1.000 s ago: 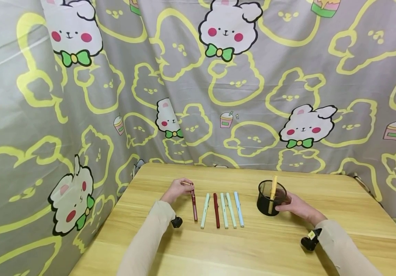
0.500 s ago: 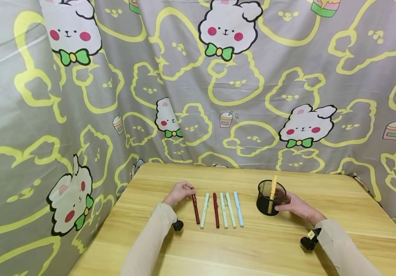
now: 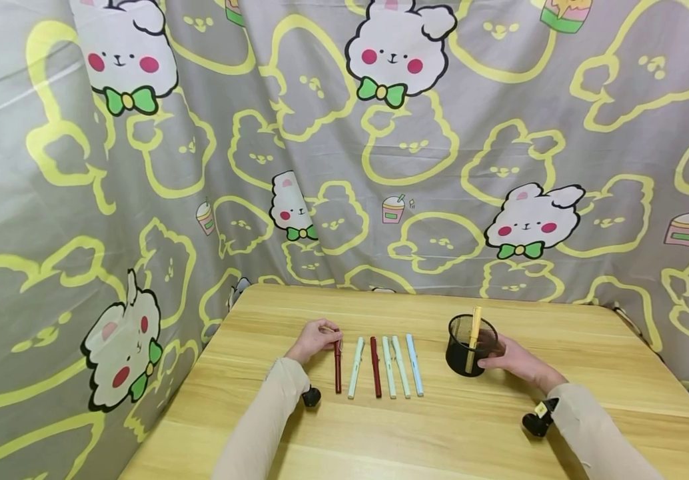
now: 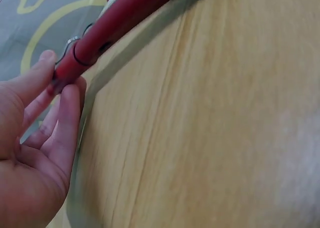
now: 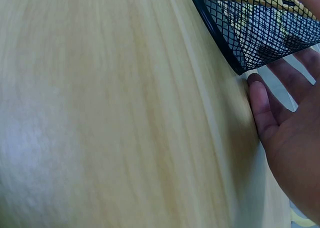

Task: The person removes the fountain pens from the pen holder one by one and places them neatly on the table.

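At the left end of a row of pens, my left hand (image 3: 316, 339) pinches the top of a dark red pen (image 3: 338, 370) between thumb and fingertips. The left wrist view shows the grip at the end of the red pen (image 4: 107, 32), beside its clip. To its right lie a pale green pen (image 3: 356, 368), another dark red pen (image 3: 376, 368), two more pale green pens (image 3: 400, 368) and a light blue pen (image 3: 414, 365). My right hand (image 3: 521, 360) holds the side of a black mesh pen holder (image 3: 458, 360), with its fingers partly hidden behind the mesh. A yellow pen (image 3: 475, 328) stands in the holder.
Everything is on a light wooden table (image 3: 380, 440). Behind it and along the left side hangs a grey curtain (image 3: 332, 153) with cartoon animals. A small black wrist camera (image 3: 311, 398) sits under the left cuff, another black camera (image 3: 536, 424) at the right one.
My left hand has moved slightly right and nearer with the dark red pen. The pen's slant has straightened, so it lies more in line with the row. The right hand and holder stay put.
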Available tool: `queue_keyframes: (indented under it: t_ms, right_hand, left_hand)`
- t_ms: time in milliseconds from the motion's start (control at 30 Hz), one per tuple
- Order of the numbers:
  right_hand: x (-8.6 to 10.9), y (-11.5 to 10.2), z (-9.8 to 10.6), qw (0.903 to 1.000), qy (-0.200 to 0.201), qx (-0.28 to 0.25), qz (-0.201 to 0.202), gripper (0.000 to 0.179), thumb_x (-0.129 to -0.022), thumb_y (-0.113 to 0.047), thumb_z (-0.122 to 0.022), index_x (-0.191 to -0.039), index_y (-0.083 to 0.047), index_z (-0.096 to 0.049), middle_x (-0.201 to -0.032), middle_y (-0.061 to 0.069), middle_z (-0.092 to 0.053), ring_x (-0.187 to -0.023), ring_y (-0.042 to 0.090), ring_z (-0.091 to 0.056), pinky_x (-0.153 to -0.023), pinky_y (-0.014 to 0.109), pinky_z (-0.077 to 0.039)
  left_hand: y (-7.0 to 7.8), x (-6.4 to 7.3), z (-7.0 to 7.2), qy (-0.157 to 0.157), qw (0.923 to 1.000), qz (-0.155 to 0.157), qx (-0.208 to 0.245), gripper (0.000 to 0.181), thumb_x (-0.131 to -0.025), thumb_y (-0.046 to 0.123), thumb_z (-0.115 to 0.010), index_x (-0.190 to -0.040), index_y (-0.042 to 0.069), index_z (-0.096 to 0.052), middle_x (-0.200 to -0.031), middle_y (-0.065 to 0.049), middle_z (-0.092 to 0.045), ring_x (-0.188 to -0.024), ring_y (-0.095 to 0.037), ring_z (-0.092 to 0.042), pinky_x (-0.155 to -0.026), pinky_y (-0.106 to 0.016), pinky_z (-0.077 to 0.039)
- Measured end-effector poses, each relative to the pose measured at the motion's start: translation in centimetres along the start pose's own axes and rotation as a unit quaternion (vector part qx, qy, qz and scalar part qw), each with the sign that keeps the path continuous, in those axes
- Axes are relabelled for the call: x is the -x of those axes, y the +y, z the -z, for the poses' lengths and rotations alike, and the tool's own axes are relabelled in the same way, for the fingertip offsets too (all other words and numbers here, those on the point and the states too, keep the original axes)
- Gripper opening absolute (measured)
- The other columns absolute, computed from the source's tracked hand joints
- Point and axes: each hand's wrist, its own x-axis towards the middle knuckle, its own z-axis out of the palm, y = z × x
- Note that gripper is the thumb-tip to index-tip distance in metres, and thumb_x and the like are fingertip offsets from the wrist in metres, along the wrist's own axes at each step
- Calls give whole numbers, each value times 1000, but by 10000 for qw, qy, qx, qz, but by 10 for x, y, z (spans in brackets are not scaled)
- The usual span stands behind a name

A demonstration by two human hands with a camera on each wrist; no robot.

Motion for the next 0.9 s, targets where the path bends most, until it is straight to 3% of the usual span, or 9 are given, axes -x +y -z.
queue_keyframes:
  t_ms: [167,467,900]
  right_hand:
    - [0,0,-1,10000,-2,-14,48,69,-86,-2,-67,-140,13,-28,-135,37,-38,-108,-3,-50,-87,19,-43]
    - [-1,-1,0,9999,3,9,-156,72,-86,-5,-68,-141,13,-26,-137,37,-35,-107,-4,-50,-88,18,-42]
    - [-1,-1,-1,10000,37,34,-8,70,-85,-3,-67,-140,14,-27,-135,38,-36,-107,-5,-49,-87,18,-42]
  left_hand:
    - [5,6,-1,-183,9993,2,340,26,-88,-4,-62,-110,-17,-55,-97,-25,-64,-82,-25,-67,-77,-36,-55]
    - [1,2,-7,-194,9989,122,411,28,-87,-2,-65,-111,-15,-56,-95,-18,-66,-82,-21,-66,-79,-37,-54]
    - [8,4,-5,-145,9961,42,-868,23,-88,6,-67,-106,-7,-64,-87,-11,-70,-68,-14,-64,-59,-26,-51]
